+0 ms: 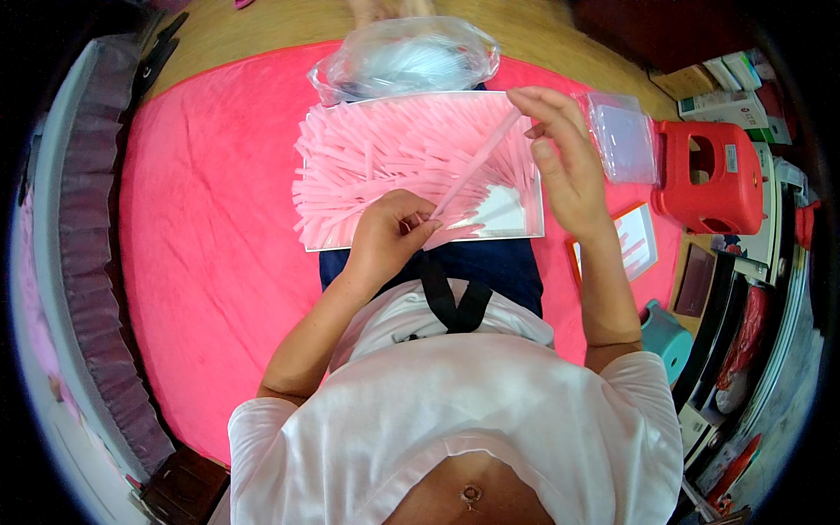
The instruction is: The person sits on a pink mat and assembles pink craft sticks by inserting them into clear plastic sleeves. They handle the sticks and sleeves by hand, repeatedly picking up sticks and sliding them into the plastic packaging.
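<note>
A shallow white-edged tray [535, 216] lies across my lap, packed with many thin pink strips [367, 138]. Between my two hands one longer pink strip [476, 164] stretches diagonally over the tray. Its lower end is pinched between the thumb and fingers of my left hand [390, 233]. My right hand [567, 167] is raised at the tray's right side, its fingers reaching the strip's upper end and its thumb apart. Whether those fingers grip that end cannot be made out. The tray's white bottom shows near its lower right corner.
Beyond the tray a clear plastic bag [413, 62] rests near my feet. On the pink mat [197, 230], to the right, lie clear plastic packets [623, 138] and an orange-rimmed tray [636, 239]. A red plastic stool [712, 177] and a teal stool [666, 341] stand farther right.
</note>
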The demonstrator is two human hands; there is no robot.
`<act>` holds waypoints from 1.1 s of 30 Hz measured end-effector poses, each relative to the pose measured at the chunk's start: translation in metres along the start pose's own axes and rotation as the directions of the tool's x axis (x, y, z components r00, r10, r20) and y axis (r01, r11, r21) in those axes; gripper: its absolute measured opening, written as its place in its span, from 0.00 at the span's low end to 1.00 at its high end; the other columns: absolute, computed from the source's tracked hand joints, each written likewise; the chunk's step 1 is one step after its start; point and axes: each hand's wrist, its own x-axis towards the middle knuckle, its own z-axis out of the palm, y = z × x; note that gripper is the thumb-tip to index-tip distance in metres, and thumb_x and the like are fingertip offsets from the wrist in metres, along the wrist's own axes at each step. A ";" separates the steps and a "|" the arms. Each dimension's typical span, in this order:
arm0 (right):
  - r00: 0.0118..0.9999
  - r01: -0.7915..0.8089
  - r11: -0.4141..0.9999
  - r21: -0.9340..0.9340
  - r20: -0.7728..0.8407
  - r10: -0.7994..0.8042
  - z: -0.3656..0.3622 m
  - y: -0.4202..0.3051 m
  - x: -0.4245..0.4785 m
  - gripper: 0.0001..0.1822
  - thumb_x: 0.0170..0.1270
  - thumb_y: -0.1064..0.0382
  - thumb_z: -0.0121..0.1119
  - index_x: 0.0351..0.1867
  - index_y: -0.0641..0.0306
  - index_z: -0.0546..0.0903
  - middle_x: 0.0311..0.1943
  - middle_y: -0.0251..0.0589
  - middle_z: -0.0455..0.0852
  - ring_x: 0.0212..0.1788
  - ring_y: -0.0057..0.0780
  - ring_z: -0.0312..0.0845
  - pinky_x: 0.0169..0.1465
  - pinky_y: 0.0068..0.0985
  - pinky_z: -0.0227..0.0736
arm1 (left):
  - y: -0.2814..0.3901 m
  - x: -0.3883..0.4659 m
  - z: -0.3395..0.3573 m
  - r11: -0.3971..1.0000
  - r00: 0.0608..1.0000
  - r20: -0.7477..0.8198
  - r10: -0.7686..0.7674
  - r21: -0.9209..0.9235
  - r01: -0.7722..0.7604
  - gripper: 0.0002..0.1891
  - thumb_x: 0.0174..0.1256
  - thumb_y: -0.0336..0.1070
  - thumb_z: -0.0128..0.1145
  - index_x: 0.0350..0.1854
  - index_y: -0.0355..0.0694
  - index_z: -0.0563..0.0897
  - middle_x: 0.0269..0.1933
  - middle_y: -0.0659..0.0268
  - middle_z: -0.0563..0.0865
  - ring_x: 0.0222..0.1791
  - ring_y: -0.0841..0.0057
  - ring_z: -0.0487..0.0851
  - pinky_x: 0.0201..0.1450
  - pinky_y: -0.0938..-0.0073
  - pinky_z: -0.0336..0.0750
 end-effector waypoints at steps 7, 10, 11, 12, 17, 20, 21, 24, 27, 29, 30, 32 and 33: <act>0.999 -0.040 0.995 -0.087 0.020 0.041 0.009 0.057 0.055 0.13 0.69 0.68 0.53 0.52 0.64 0.81 0.53 0.41 0.80 0.53 0.30 0.77 0.55 0.25 0.72 | 0.005 0.000 -0.002 0.998 0.998 -0.027 -0.059 -0.028 0.059 0.07 0.58 0.27 0.68 0.34 0.32 0.82 0.32 0.65 0.79 0.25 0.81 0.78 0.29 0.80 0.72; 0.988 -0.100 0.990 -0.096 0.109 0.110 0.038 0.096 0.090 0.10 0.65 0.70 0.57 0.46 0.65 0.83 0.44 0.42 0.84 0.44 0.30 0.81 0.50 0.26 0.76 | 0.003 -0.003 -0.007 0.994 0.994 -0.022 -0.107 -0.007 0.107 0.05 0.60 0.26 0.67 0.37 0.33 0.84 0.32 0.68 0.80 0.26 0.84 0.78 0.30 0.83 0.72; 0.986 -0.050 0.989 -0.138 0.152 0.071 0.051 0.106 0.103 0.09 0.64 0.69 0.58 0.45 0.65 0.83 0.42 0.43 0.85 0.43 0.33 0.81 0.48 0.27 0.76 | 0.000 -0.004 -0.008 0.992 0.992 -0.026 -0.125 0.000 0.125 0.05 0.60 0.25 0.66 0.38 0.34 0.85 0.32 0.69 0.80 0.27 0.86 0.78 0.30 0.84 0.72; 0.980 0.001 0.984 -0.179 0.195 0.035 0.064 0.115 0.115 0.09 0.63 0.69 0.59 0.44 0.65 0.83 0.41 0.45 0.86 0.41 0.35 0.82 0.47 0.28 0.76 | -0.005 -0.007 -0.009 0.992 0.992 -0.031 -0.120 -0.032 0.119 0.05 0.61 0.25 0.65 0.39 0.34 0.85 0.32 0.70 0.80 0.28 0.86 0.78 0.31 0.84 0.72; 0.930 0.064 0.893 -0.445 0.350 0.108 0.104 0.163 0.140 0.11 0.56 0.70 0.60 0.42 0.63 0.83 0.40 0.47 0.86 0.42 0.44 0.82 0.45 0.36 0.76 | -0.012 -0.005 -0.006 0.970 0.992 0.023 -0.123 -0.207 0.125 0.07 0.65 0.26 0.63 0.42 0.32 0.84 0.34 0.70 0.82 0.31 0.86 0.79 0.34 0.85 0.74; 0.899 0.073 0.810 -0.582 0.390 0.199 0.118 0.172 0.140 0.10 0.54 0.71 0.60 0.40 0.63 0.82 0.40 0.49 0.86 0.44 0.47 0.82 0.46 0.39 0.76 | -0.003 -0.008 -0.008 0.933 0.979 0.065 -0.191 -0.299 0.202 0.06 0.64 0.27 0.64 0.42 0.33 0.85 0.35 0.69 0.82 0.30 0.86 0.78 0.33 0.84 0.74; 0.890 0.075 0.778 -0.624 0.393 0.230 0.121 0.174 0.140 0.10 0.54 0.71 0.59 0.39 0.63 0.82 0.39 0.50 0.86 0.44 0.48 0.82 0.46 0.40 0.76 | -0.006 -0.007 -0.010 0.926 0.977 0.083 -0.198 -0.311 0.214 0.07 0.65 0.27 0.63 0.43 0.33 0.84 0.35 0.69 0.82 0.30 0.86 0.78 0.33 0.84 0.75; 0.866 0.082 0.737 -0.671 0.413 0.280 0.128 0.172 0.138 0.08 0.55 0.72 0.57 0.37 0.63 0.82 0.39 0.51 0.86 0.45 0.48 0.82 0.47 0.41 0.76 | -0.011 -0.012 -0.015 0.919 0.974 0.080 -0.211 -0.324 0.226 0.07 0.65 0.27 0.63 0.44 0.33 0.84 0.34 0.69 0.83 0.29 0.87 0.78 0.33 0.84 0.75; 0.884 0.099 0.705 -0.702 0.388 0.262 0.129 0.188 0.134 0.08 0.56 0.72 0.55 0.37 0.63 0.82 0.40 0.52 0.85 0.46 0.49 0.82 0.48 0.42 0.76 | -0.012 -0.010 -0.011 0.910 0.982 0.062 -0.179 -0.368 0.190 0.08 0.65 0.27 0.63 0.44 0.33 0.83 0.32 0.70 0.83 0.29 0.87 0.78 0.33 0.84 0.75; 0.896 0.121 0.706 -0.697 0.383 0.224 0.128 0.196 0.130 0.08 0.56 0.71 0.55 0.37 0.63 0.82 0.39 0.52 0.85 0.45 0.49 0.82 0.48 0.43 0.76 | -0.010 -0.010 -0.011 0.909 0.978 0.074 -0.194 -0.361 0.208 0.08 0.65 0.27 0.63 0.44 0.33 0.84 0.33 0.70 0.82 0.29 0.86 0.78 0.33 0.84 0.75; 0.902 0.131 0.707 -0.695 0.379 0.206 0.125 0.200 0.128 0.08 0.56 0.71 0.54 0.37 0.63 0.82 0.39 0.52 0.85 0.45 0.50 0.83 0.48 0.43 0.77 | -0.009 -0.010 -0.011 0.909 0.976 0.081 -0.200 -0.357 0.216 0.08 0.65 0.27 0.63 0.44 0.33 0.84 0.33 0.70 0.82 0.29 0.86 0.78 0.33 0.84 0.74; 0.895 0.146 0.682 -0.717 0.389 0.218 0.124 0.197 0.127 0.08 0.56 0.71 0.54 0.36 0.64 0.82 0.39 0.52 0.85 0.45 0.50 0.83 0.48 0.43 0.77 | -0.013 -0.011 -0.009 0.923 0.981 0.058 -0.186 -0.331 0.194 0.08 0.66 0.27 0.62 0.45 0.34 0.84 0.32 0.71 0.83 0.29 0.87 0.77 0.33 0.85 0.73; 0.892 0.152 0.668 -0.728 0.393 0.225 0.124 0.195 0.127 0.07 0.56 0.71 0.54 0.36 0.64 0.82 0.39 0.53 0.86 0.45 0.50 0.83 0.47 0.43 0.77 | -0.014 -0.012 -0.008 0.930 0.983 0.046 -0.178 -0.317 0.183 0.08 0.66 0.27 0.61 0.46 0.34 0.84 0.31 0.72 0.83 0.29 0.88 0.77 0.32 0.86 0.72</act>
